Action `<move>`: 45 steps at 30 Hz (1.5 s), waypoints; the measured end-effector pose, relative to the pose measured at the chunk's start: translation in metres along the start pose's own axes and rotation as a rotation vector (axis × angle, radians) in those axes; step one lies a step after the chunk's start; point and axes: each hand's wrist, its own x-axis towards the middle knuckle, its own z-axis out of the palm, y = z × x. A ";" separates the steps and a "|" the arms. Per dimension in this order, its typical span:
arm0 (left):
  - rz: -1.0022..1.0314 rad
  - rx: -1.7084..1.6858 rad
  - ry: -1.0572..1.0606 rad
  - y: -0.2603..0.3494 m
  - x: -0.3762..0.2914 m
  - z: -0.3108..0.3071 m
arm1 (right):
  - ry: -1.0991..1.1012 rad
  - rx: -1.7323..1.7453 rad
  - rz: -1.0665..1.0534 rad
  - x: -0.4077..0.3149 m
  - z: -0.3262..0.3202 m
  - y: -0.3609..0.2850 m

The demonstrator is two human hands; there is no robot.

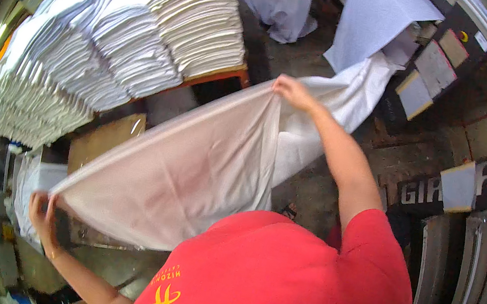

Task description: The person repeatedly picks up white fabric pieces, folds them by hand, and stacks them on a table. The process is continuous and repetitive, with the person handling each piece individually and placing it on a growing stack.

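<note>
A large off-white cloth (184, 162) is stretched between my two hands, its upper edge pulled into a nearly straight line. At the lower left, my left hand (43, 211) grips one end of that edge between thumb and fingers. My right hand (292, 92), at the upper middle, pinches the edge farther along. Beyond the right hand the cloth runs on in folds towards a pale sheet (373, 24) hanging at the upper right. The cloth's lower part hangs in front of my body, partly hidden by the red shirt.
Tall stacks of folded white cloths (203, 16) stand on an orange-edged support (217, 77) at the upper left. A cardboard box (107, 140) lies beyond the cloth. Dark panels with papers (434, 70) stand at right, above metal-edged panels (467, 278).
</note>
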 end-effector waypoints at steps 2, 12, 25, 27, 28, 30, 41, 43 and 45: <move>0.140 0.070 0.023 -0.044 0.027 0.020 | 0.109 -0.027 -0.022 0.024 -0.016 -0.029; -0.059 0.057 0.152 -0.106 0.115 0.049 | 0.234 -0.342 -0.022 0.087 -0.047 -0.119; 0.089 -0.086 0.108 -0.076 0.113 0.059 | 0.205 -0.338 0.246 -0.031 0.001 -0.071; -0.022 -0.081 0.099 -0.051 0.126 0.054 | 0.369 -0.264 0.142 -0.034 -0.014 -0.073; 0.019 -0.156 0.116 -0.044 0.133 0.055 | 0.435 -0.264 0.151 -0.040 -0.019 -0.078; 0.098 -0.183 0.089 -0.033 0.142 0.058 | 0.380 -0.198 0.303 -0.063 -0.026 -0.056; 0.288 -0.097 -0.218 -0.082 0.066 0.254 | -0.266 -0.299 0.274 -0.280 0.065 -0.118; 0.429 -0.356 -0.553 0.014 0.034 0.323 | -0.465 -0.347 0.364 -0.273 0.060 -0.167; 0.616 -0.572 -0.686 0.085 -0.028 0.408 | -0.582 -0.401 0.246 -0.258 0.060 -0.194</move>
